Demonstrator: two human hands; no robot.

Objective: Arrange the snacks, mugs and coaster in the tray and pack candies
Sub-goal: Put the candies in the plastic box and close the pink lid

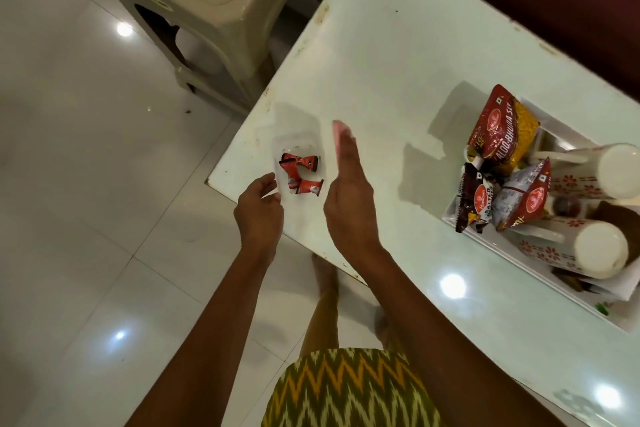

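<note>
Candies [300, 174] sitting in a clear pouch [298, 146] near the worktop [381, 55] corner. Left hand [259, 208] loosely curled at its edge, right hand [348, 198] flat, holding nothing. Best to pinch both sides and seal gently.

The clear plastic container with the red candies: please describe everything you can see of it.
The clear plastic container looks like a thin, see-through tub, open on top, resting near the white table's left corner. Inside lie several red-wrapped candies. The left hand curls at its near-left edge; contact is unclear. The right hand, open and flat, stands just right of it.
</note>
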